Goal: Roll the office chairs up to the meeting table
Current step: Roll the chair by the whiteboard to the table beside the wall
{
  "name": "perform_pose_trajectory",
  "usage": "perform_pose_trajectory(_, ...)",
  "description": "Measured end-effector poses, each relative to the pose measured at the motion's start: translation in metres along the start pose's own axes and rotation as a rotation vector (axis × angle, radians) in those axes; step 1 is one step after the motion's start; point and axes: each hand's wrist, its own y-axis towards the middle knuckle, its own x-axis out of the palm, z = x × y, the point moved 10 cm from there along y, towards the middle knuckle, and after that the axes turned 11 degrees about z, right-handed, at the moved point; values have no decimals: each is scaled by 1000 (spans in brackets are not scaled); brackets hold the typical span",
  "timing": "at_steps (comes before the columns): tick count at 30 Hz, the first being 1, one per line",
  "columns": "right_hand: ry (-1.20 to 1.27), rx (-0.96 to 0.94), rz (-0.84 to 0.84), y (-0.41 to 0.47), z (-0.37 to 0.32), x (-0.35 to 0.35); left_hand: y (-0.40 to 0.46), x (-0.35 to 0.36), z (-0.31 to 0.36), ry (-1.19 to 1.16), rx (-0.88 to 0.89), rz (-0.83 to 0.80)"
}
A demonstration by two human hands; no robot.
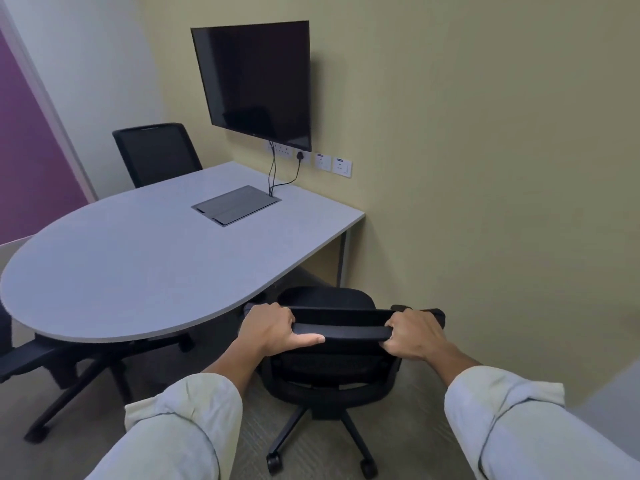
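A black office chair [329, 372] on castors stands in front of me, its seat facing the grey meeting table [145, 265] and close to the table's near right edge. My left hand [273, 329] grips the left end of the chair's top rail, thumb stretched along it. My right hand [414, 332] grips the right end of the same rail. A second black chair [156, 154] stands at the table's far side. A third chair [24, 358] shows only partly at the left edge, tucked against the table.
A dark wall screen [256, 81] hangs above the table's far end, with sockets [341, 167] and cables below it. A grey cable box [235, 205] is set into the tabletop. The beige wall [485, 202] runs close along the right. Carpet [249, 434] covers the floor.
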Motion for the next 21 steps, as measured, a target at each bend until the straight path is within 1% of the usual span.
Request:
perform_pose_trajectory(4, 15, 0, -72, 57, 19, 10, 41, 13, -10, -8, -69, 9)
perform_pose_trajectory(8, -15, -77, -174, 124, 44, 17, 82, 27, -9, -2, -174, 32)
perform_pose_trajectory(10, -22, -109, -206, 156, 61, 23, 103, 34, -3, 46, -212, 60)
perform_pose_trajectory(11, -41, -143, -212, 173, 65, 26, 114, 38, -1, 41, -234, 57)
perform_pose_trajectory(12, -47, -133, -224, 177, 66, 29, 115, 38, -2, 33, -253, 59)
perform_pose_trajectory(14, -53, -182, -208, 225, 84, 34, 150, 51, -1, 64, -325, 68)
perform_pose_trajectory(15, -68, -177, -226, 228, 82, 39, 150, 52, -3, 46, -339, 72)
perform_pose_trajectory(17, -76, -220, -222, 274, 95, 43, 183, 64, -6, 67, -402, 65)
perform_pose_trajectory(18, -84, -214, -238, 276, 93, 45, 183, 62, -9, 65, -414, 76)
perform_pose_trajectory(19, -91, -227, -240, 297, 99, 50, 196, 67, -11, 69, -442, 77)
perform_pose_trajectory(21, -112, -257, -198, 320, 102, 45, 213, 67, -12, 78, -472, 85)
